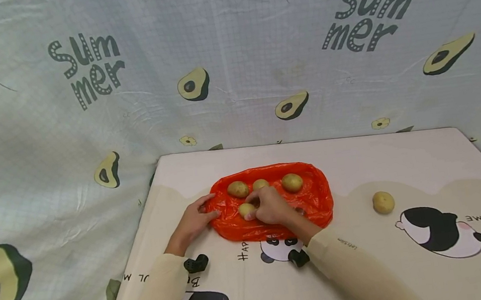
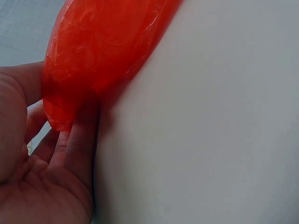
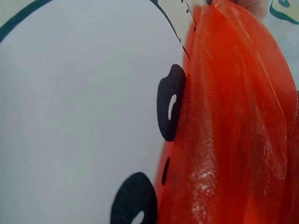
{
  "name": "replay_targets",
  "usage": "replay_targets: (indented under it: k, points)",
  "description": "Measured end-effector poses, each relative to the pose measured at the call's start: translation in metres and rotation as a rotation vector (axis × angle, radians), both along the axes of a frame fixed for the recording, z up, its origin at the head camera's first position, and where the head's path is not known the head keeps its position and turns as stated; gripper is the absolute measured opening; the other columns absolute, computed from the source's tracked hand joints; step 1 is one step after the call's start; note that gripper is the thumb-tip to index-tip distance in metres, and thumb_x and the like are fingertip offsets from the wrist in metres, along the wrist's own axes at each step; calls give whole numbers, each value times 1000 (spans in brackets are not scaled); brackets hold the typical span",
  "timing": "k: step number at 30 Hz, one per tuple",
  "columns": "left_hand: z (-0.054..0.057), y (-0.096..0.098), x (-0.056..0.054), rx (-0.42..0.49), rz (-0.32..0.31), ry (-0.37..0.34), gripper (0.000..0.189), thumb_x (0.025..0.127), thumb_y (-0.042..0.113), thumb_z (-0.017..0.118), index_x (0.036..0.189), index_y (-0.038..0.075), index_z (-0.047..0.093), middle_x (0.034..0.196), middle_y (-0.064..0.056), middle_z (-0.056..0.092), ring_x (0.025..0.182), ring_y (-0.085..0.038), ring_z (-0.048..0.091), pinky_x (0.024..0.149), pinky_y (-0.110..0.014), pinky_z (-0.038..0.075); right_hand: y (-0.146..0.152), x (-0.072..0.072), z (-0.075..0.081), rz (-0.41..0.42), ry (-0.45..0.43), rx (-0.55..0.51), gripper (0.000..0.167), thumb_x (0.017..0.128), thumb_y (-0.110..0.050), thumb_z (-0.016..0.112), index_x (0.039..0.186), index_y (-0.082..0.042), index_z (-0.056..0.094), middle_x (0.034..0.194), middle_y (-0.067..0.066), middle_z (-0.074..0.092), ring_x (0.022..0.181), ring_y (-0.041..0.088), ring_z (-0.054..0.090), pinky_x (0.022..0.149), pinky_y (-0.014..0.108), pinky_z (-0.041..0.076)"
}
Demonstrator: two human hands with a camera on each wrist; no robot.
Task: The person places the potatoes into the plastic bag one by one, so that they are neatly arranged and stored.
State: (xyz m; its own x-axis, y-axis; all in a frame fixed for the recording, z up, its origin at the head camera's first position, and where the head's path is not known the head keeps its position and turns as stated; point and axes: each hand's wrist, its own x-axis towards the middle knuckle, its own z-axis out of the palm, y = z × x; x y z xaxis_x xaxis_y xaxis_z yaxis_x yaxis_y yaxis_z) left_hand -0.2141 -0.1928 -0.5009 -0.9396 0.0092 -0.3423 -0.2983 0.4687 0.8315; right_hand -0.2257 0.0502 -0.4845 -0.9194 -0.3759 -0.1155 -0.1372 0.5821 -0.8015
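A red plastic bag (image 1: 273, 226) lies spread in an oval with raised sides. Inside it, in the head view, are a brownish potato (image 1: 238, 189) at the left, a partly covered potato (image 1: 260, 184) in the middle and a yellow potato (image 1: 292, 182) toward the right. My right hand (image 1: 271, 207) reaches over the near side and pinches another potato (image 1: 246, 211) between thumb and fingers. My left hand (image 1: 193, 222) holds the bag's left edge. In the left wrist view its thumb and fingers lie on either side of the red plastic (image 2: 103, 42).
A single potato (image 1: 383, 202) lies on the table to the right of the bag. The light table cover (image 1: 405, 153) carries printed pandas and lettering. Behind it hangs a pale curtain (image 1: 227, 45) with avocado prints.
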Motion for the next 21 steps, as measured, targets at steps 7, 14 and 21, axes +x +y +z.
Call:
replay_targets:
  k: [7,14,21]
  points:
    - [1,0,0,-1,-7,2,61,100,16,67,157,15,46,164,-19,41,145,-39,48,115,-50,48,-2,1,-3,-18,-5,6,41,85,-14,86,123,-5,76,109,5,68,100,23,59,95,41,56]
    - [2,1,2,-14,-11,-2,61,100,16,67,157,14,46,165,-20,39,147,-40,46,115,-51,47,-3,0,-5,-38,-22,5,40,85,-15,86,122,-6,76,114,6,69,103,24,59,98,42,56]
    - [3,2,1,-10,-11,-2,61,100,16,66,158,14,45,166,-19,38,148,-39,45,115,-51,47,-3,1,-5,-54,-20,13,41,85,-16,86,124,-7,76,117,6,70,103,23,59,97,41,56]
